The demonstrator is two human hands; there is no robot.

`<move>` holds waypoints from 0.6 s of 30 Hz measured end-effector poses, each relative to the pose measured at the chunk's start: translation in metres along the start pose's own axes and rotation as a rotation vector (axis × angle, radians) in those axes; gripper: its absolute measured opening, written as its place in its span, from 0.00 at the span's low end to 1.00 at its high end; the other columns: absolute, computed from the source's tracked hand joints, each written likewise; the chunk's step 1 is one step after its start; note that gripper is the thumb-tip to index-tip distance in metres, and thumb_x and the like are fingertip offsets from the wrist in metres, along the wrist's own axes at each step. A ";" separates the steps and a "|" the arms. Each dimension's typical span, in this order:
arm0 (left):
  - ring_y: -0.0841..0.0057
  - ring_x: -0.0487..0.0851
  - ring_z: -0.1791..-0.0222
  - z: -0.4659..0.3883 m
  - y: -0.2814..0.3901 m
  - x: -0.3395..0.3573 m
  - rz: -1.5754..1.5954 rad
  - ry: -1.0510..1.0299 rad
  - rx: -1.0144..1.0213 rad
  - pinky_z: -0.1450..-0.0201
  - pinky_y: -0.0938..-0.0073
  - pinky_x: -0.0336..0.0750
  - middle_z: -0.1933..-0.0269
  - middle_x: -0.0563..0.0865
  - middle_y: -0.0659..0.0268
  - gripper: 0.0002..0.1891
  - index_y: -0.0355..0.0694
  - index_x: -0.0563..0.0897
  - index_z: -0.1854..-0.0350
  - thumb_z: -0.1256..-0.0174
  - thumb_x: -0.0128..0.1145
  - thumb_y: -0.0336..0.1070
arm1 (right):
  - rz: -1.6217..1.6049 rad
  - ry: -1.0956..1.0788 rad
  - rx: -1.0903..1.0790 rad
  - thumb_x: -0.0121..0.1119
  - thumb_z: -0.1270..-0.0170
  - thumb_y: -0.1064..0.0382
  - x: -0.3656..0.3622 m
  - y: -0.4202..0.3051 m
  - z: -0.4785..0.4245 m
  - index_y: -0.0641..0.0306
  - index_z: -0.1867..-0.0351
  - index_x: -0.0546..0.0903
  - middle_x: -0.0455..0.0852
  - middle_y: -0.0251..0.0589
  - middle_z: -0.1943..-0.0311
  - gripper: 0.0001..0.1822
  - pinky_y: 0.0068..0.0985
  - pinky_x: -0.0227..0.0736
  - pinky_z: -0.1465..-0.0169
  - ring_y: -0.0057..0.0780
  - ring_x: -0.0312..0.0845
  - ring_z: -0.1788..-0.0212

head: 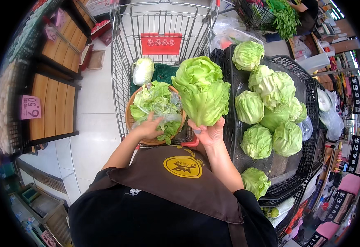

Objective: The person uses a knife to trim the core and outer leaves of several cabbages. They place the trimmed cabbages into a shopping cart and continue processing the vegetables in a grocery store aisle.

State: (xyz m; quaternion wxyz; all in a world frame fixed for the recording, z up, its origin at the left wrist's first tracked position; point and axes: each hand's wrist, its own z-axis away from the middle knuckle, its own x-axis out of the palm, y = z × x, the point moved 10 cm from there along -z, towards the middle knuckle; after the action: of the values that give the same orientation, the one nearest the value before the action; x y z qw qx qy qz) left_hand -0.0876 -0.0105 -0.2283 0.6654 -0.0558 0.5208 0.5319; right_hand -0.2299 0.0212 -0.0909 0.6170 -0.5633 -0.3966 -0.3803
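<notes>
My right hand (210, 133) grips a large leafy lettuce head (203, 92) from below, holding it upright over the right side of a shopping cart. A grey band or wrap shows on one finger. My left hand (150, 126) lies with fingers spread on loose lettuce leaves (150, 95) and clear plastic (164, 117), which fill a round orange-brown basin (129, 119). Whether the fingers pinch any leaf, I cannot tell. Behind the basin, a pale Chinese cabbage (143, 71) sits in the cart beside a dark green surface (164, 73).
The metal cart (121, 80) surrounds the basin. At right, a black crate display (238, 145) bears several round lettuces (249, 107). Wooden shelving (55, 108) with eggs (4, 114) stands at left. Another person's arm (300, 6) is beside a basket of greens (282, 18).
</notes>
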 end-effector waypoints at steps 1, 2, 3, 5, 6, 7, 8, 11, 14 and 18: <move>0.52 0.79 0.51 0.007 0.013 -0.019 -0.006 -0.015 0.016 0.46 0.62 0.73 0.40 0.69 0.43 0.16 0.46 0.77 0.48 0.39 0.53 0.39 | 0.036 0.010 -0.005 0.73 0.56 0.45 -0.004 -0.003 0.001 0.54 0.44 0.72 0.77 0.34 0.51 0.37 0.16 0.59 0.74 0.14 0.63 0.81; 0.52 0.78 0.49 0.010 0.024 -0.038 -0.011 -0.030 0.037 0.45 0.61 0.72 0.38 0.67 0.42 0.17 0.47 0.78 0.47 0.39 0.53 0.40 | 0.075 0.021 -0.015 0.72 0.56 0.44 -0.007 -0.007 0.001 0.54 0.44 0.72 0.77 0.34 0.50 0.37 0.16 0.59 0.74 0.14 0.63 0.81; 0.51 0.77 0.47 0.011 0.031 -0.051 -0.020 -0.048 0.058 0.44 0.61 0.72 0.35 0.65 0.42 0.18 0.48 0.78 0.46 0.39 0.54 0.41 | 0.029 0.012 -0.015 0.72 0.56 0.43 -0.005 -0.008 -0.001 0.54 0.43 0.71 0.76 0.36 0.50 0.38 0.16 0.59 0.74 0.14 0.63 0.81; 0.51 0.79 0.49 0.023 0.041 -0.098 -0.017 0.110 0.113 0.48 0.61 0.75 0.37 0.67 0.43 0.16 0.45 0.82 0.53 0.42 0.58 0.43 | -0.088 -0.005 -0.015 0.71 0.55 0.42 0.003 -0.008 -0.003 0.54 0.41 0.69 0.76 0.40 0.49 0.41 0.16 0.59 0.74 0.14 0.63 0.81; 0.52 0.79 0.49 0.033 0.053 -0.131 0.003 0.156 0.107 0.48 0.62 0.75 0.38 0.68 0.43 0.16 0.44 0.82 0.55 0.44 0.60 0.43 | -0.121 -0.010 0.003 0.71 0.55 0.41 0.006 -0.006 -0.004 0.54 0.39 0.67 0.75 0.42 0.49 0.42 0.16 0.59 0.74 0.14 0.63 0.82; 0.53 0.79 0.49 0.038 0.058 -0.153 0.025 0.201 0.098 0.49 0.62 0.75 0.38 0.69 0.43 0.16 0.42 0.83 0.56 0.46 0.62 0.44 | -0.157 -0.015 0.025 0.70 0.55 0.41 0.010 -0.001 -0.005 0.54 0.38 0.65 0.74 0.44 0.48 0.44 0.16 0.59 0.74 0.14 0.62 0.82; 0.55 0.76 0.46 0.039 0.059 -0.174 0.154 0.356 0.159 0.47 0.63 0.73 0.37 0.68 0.44 0.20 0.42 0.81 0.54 0.48 0.64 0.45 | -0.191 -0.020 0.046 0.70 0.54 0.40 0.015 0.003 -0.005 0.54 0.36 0.64 0.74 0.46 0.47 0.45 0.16 0.59 0.74 0.14 0.62 0.82; 0.59 0.70 0.38 0.044 0.060 -0.212 0.776 0.573 0.451 0.43 0.62 0.70 0.34 0.65 0.49 0.33 0.41 0.74 0.45 0.53 0.69 0.50 | -0.266 -0.079 0.133 0.69 0.55 0.40 0.035 0.016 -0.004 0.55 0.34 0.60 0.72 0.50 0.47 0.48 0.16 0.58 0.76 0.14 0.60 0.83; 0.63 0.64 0.34 0.025 0.108 -0.198 1.578 0.222 0.871 0.41 0.58 0.69 0.31 0.58 0.54 0.47 0.44 0.64 0.35 0.58 0.71 0.59 | -0.242 -0.043 0.242 0.70 0.55 0.41 0.048 0.031 0.001 0.57 0.35 0.60 0.73 0.47 0.48 0.48 0.16 0.56 0.78 0.13 0.58 0.84; 0.50 0.54 0.31 0.018 0.134 -0.181 1.927 -0.016 1.005 0.37 0.47 0.63 0.28 0.49 0.53 0.52 0.48 0.61 0.33 0.62 0.70 0.64 | 0.424 0.135 0.073 0.71 0.55 0.50 0.045 0.007 0.004 0.61 0.34 0.60 0.73 0.42 0.46 0.47 0.14 0.62 0.74 0.11 0.65 0.77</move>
State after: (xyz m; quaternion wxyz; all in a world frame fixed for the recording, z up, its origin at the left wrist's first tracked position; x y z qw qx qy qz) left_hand -0.1590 -0.0595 -0.0198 -0.0813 0.6585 0.4997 0.5568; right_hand -0.2062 0.0247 -0.0518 0.7283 -0.5846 -0.2409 -0.2641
